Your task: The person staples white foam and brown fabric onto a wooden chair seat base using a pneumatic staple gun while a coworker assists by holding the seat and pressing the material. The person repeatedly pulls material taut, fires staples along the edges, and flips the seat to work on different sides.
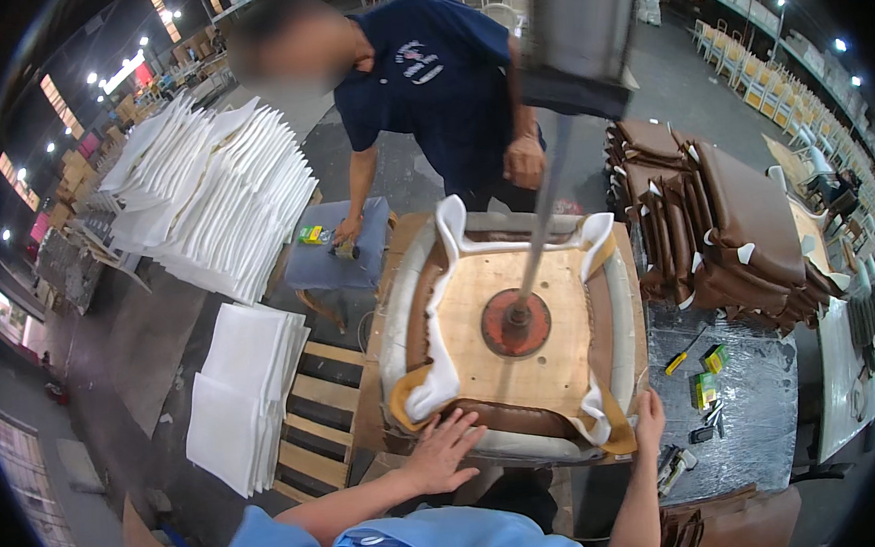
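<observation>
In front of me, a square seat lies underside up: a pale plywood panel [564,371] ringed by a brown leather-like cover [511,417] and loose white padding [440,349]. A padded grey rim [396,321] surrounds it. A red disc [502,340] on a vertical rod [545,237] rests on the panel's middle. My left hand [444,454], fingers spread, lies at the near left edge of the cover and rim. At the near right corner, my right hand [649,423] is against the edge of the rim or its board; its fingers are mostly hidden.
Opposite stands a co-worker, one hand [348,231] on a dark tool upon a blue-grey padded stool [362,263]. White sheets [244,386] are stacked left, brown covers [754,204] right. The right-hand table [757,424] bears a yellow-handled tool [676,363], small boxes [705,390] and a staple gun [676,467].
</observation>
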Demonstrator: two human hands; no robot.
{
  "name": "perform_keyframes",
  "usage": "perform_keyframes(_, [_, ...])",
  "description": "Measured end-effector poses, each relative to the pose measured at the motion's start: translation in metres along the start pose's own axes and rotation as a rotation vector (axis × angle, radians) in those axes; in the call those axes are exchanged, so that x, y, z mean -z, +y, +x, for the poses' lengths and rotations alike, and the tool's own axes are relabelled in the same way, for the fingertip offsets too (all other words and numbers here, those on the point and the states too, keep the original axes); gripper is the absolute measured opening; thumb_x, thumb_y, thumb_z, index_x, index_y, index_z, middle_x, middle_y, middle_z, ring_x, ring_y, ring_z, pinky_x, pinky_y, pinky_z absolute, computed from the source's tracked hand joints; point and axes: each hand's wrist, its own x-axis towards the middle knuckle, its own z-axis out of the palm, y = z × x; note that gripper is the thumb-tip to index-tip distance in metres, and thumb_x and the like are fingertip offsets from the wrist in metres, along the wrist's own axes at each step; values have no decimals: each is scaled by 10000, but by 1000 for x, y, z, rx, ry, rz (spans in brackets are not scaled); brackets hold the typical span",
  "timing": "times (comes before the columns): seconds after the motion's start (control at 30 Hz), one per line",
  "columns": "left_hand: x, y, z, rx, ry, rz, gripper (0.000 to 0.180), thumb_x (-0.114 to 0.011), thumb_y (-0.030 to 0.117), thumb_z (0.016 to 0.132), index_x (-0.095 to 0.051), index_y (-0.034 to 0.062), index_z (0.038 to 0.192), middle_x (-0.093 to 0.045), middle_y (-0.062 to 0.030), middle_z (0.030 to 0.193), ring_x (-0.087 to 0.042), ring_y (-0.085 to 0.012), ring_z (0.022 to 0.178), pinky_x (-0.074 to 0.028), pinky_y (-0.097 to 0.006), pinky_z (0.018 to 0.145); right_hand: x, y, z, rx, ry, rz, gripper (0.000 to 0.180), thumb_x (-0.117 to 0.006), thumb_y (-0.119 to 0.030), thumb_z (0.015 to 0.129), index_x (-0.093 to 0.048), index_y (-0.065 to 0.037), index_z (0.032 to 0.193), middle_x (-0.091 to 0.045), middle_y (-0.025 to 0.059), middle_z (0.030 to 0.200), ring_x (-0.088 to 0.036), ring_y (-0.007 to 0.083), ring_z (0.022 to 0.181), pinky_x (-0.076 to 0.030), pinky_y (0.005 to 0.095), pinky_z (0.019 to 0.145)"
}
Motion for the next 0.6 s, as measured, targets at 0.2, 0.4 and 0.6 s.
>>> perform_keyframes(0.2, [17, -35, -11, -97, -144, -86, 979, -747, 535, 983, -269, 226, 1779, -206, -162, 1845, -146, -465, 1705, -160, -750, 1302, -42, -36, -47, 77, 186, -466, 533, -559, -474, 1124, -772, -35, 1339, -698, 237, 1411, -577, 423, 1415, -415, 491, 1227])
perform_keyframes(0.4, [22, -44, 0, -199, -184, -44, 1070, -798, 510, 953, -193, 252, 1797, -163, -181, 1841, -118, -511, 1693, -183, -779, 1279, -36, -24, -46, 36, 415, -412, 510, -611, -455, 1100, -781, 17, 1195, -733, 216, 1299, -654, 389, 1257, -486, 466, 1107])
perform_keyframes(0.6, [24, -50, 4, -261, -207, -13, 1103, -807, 524, 938, -177, 247, 1800, -141, -184, 1843, -102, -511, 1692, -164, -762, 1298, -32, -27, -53, 145, 499, -296, 510, -626, -434, 1100, -759, 58, 1081, -777, 192, 1051, -727, 345, 1019, -546, 425, 939])
